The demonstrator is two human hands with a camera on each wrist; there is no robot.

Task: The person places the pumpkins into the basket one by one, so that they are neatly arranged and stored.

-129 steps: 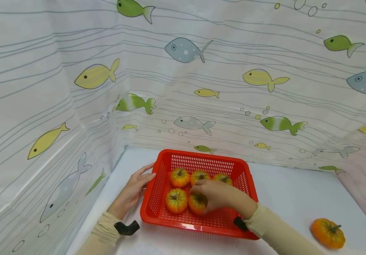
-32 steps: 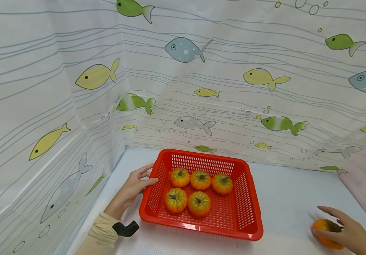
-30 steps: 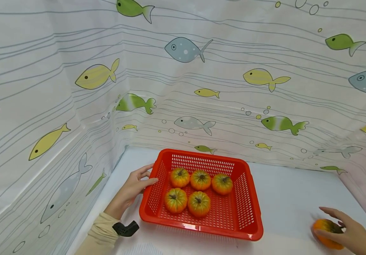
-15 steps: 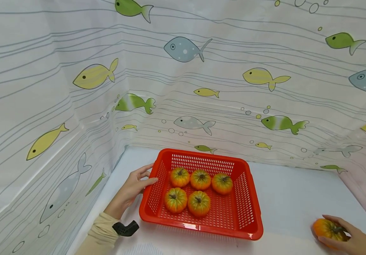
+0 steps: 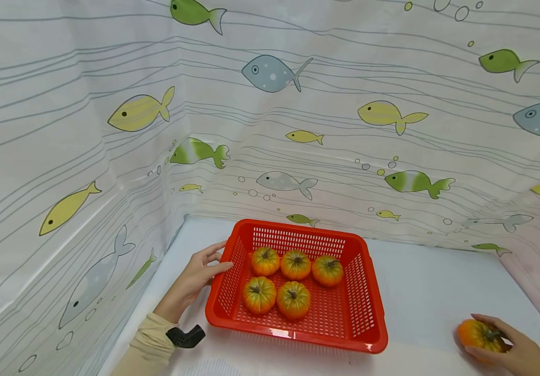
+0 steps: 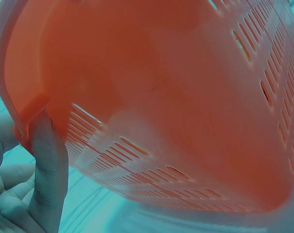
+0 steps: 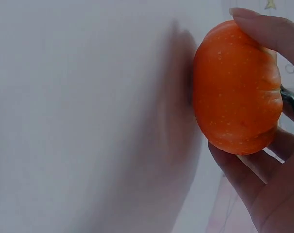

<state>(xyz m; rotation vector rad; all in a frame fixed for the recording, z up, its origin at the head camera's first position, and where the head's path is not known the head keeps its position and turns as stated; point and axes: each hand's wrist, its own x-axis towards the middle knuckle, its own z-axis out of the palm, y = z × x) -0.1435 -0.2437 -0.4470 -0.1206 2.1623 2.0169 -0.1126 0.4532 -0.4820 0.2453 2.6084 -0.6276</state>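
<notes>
At the right of the head view my right hand (image 5: 516, 349) grips a small orange pumpkin (image 5: 474, 334) by its sides. The right wrist view shows thumb and fingers on opposite sides of this pumpkin (image 7: 236, 90), its dark stem toward the palm. Whether its underside touches the table is hard to tell. A red plastic basket (image 5: 246, 327) with slotted walls stands mid-table. My left hand (image 5: 195, 277) holds its left rim, and in the left wrist view the fingers (image 6: 49, 165) pinch that rim. Several similar pumpkins, one of them a front-left pumpkin (image 5: 259, 295), sit upright inside the basket.
The white table (image 5: 420, 292) stretches between the basket and the right hand. Behind and at the sides hang pale sheets (image 5: 336, 156) printed with fish. A black strap piece (image 5: 185, 337) sits at the left wrist.
My right hand has left the basket, reached the pumpkin at the right and closed its fingers around it. That pumpkin has shifted slightly left. The left hand stays at the basket's rim.
</notes>
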